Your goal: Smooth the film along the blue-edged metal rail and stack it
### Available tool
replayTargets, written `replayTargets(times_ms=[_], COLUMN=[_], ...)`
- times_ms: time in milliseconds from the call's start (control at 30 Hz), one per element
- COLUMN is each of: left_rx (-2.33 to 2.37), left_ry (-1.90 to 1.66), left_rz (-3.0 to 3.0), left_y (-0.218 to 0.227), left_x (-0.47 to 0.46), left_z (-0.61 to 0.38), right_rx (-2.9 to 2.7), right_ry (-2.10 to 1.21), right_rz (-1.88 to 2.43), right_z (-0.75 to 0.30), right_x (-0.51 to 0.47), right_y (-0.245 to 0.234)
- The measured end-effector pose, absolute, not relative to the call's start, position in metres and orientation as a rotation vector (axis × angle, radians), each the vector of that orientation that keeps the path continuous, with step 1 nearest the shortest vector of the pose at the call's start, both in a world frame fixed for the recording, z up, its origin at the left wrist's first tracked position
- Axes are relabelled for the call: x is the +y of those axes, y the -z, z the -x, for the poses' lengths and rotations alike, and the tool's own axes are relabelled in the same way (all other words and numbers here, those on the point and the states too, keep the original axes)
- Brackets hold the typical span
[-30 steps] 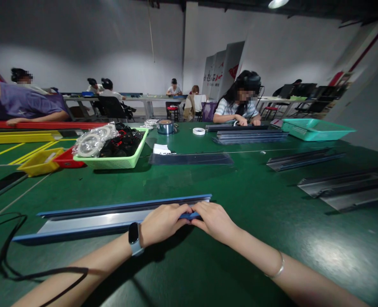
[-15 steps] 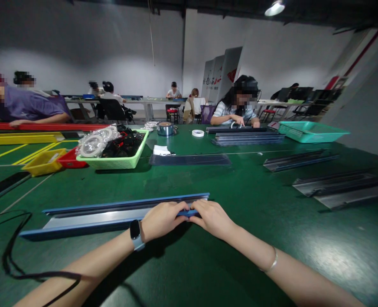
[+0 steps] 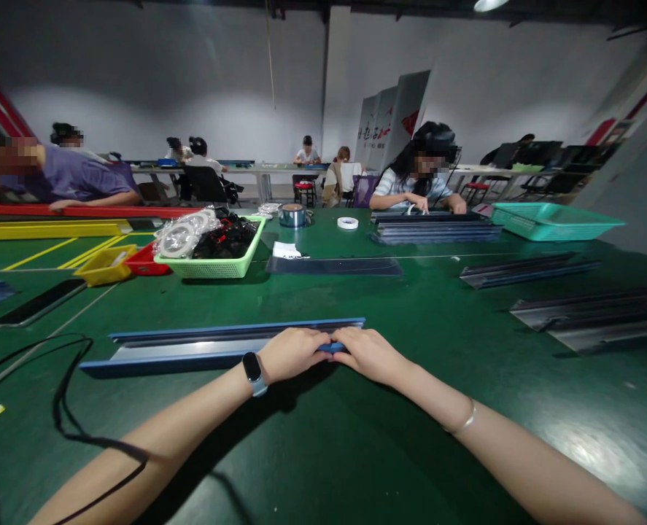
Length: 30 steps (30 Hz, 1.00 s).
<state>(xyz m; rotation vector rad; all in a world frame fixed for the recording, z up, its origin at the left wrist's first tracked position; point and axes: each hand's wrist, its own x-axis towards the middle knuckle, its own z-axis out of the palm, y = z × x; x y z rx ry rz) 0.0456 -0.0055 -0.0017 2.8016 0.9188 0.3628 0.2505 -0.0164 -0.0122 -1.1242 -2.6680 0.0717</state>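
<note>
A long blue channel profile (image 3: 192, 350) with a pale metal inner floor lies across the green table (image 3: 301, 452). Its right end is between my two hands. My left hand (image 3: 295, 353), with a watch on the wrist, is closed over the profile's near edge, thumb in front. Close beside it, my right hand (image 3: 367, 353) pinches the same edge at the right end, fingers on top and thumb below. The fingertips of both hands almost meet. Whatever small part may lie under the fingers is hidden.
A light green basket (image 3: 219, 269) holds plastic-wrapped rings and black parts. Beside it stand yellow (image 3: 104, 271) and red (image 3: 146, 264) bins. More profiles (image 3: 531, 271) lie to the right. A co-worker (image 3: 416, 182) sits across the table near a teal basket (image 3: 556, 227). A black cable (image 3: 63, 408) crosses my left forearm.
The view has shifted, so most things appear farther right and slightly higher. Both hands keep their grip on the profile's near edge at its right end.
</note>
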Motion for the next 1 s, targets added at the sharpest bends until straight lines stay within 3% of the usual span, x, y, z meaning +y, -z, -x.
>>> replayTargets(times_ms=[233, 500, 867, 1000], left_rx=[0.875, 0.635, 0.669, 0.659], left_ry=[-0.193, -0.204, -0.212, -0.218], left_rz=[-2.860, -2.665, -2.651, -2.680], left_y=[-0.008, -0.008, -0.006, -0.003], left_x=[0.000, 0.006, 0.013, 0.020], left_z=[-0.030, -0.018, -0.038, -0.058], right_rx=[-2.742, -2.733, -2.699, -2.688], right_ry=[-0.063, -0.354, -0.625, -0.586], right_rz=[1.145, 1.038, 1.042, 1.090], right_z=[-0.255, -0.264, -0.286, -0.299], right_x=[-0.016, -0.013, 0.003, 0.004], right_y=[-0.003, -0.008, -0.019, -0.019])
